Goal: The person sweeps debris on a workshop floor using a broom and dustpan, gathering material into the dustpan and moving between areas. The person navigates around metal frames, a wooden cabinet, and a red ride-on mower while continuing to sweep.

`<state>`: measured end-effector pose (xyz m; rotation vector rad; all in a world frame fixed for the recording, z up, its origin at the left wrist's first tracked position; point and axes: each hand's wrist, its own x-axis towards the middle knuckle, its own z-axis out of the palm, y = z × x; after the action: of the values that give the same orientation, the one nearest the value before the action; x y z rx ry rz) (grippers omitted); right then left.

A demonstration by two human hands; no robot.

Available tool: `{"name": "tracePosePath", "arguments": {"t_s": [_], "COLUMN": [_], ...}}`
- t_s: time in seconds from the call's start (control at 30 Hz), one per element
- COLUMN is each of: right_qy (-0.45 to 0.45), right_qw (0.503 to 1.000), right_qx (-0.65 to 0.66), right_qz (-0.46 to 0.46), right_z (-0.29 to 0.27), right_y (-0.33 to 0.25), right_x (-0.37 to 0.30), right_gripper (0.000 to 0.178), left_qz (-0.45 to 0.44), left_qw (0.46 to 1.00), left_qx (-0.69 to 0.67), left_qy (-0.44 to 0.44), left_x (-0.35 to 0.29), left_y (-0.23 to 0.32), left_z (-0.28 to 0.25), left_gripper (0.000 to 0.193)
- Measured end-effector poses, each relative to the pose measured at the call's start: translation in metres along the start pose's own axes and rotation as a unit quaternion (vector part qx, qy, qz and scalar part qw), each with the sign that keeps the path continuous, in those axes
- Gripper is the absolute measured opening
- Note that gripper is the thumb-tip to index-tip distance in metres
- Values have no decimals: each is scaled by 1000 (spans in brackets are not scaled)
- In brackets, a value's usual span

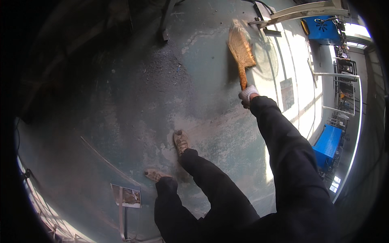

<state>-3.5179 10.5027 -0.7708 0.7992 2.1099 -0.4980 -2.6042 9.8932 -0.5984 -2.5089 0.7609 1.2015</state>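
My right hand (247, 96), in a whitish glove, is closed around the handle of a short straw hand broom (242, 47). The arm in its dark sleeve stretches far out ahead and to the right. Fanned, golden-brown bristles point away from me, close to the floor; whether their tips touch it I cannot tell. To the left of the broom a patch of dark grit and small scraps (166, 69) lies spread on the floor. My left hand does not show.
Worn green-grey concrete floor (219, 133) carries my two shoes (180, 141). Metal frame legs (165, 34) stand ahead, and a pale beam (300, 14) at far right. Blue cabinets (328, 141) line the right side. A picture sheet (130, 197) lies by a metal strip at lower left.
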Motion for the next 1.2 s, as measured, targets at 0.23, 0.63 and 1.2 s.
{"name": "tracePosePath", "arguments": {"t_s": [0.23,0.63,1.2], "right_qy": [-76,-82,-113], "right_qw": [996,963,951], "right_qx": [33,243,287], "right_qz": [-14,88,0], "right_z": [65,159,135], "right_y": [99,81,50], "right_x": [-284,-287,-506], "right_gripper": [101,28,34], "left_qz": [31,25,-63], "left_qw": [999,984,988], "left_qx": [-12,-168,-124], "left_qy": [32,-47,-63], "left_x": [-56,-2,113], "left_y": [-19,19,-31], "left_z": [-74,-54,-66], "left_gripper": [18,20,42]}}
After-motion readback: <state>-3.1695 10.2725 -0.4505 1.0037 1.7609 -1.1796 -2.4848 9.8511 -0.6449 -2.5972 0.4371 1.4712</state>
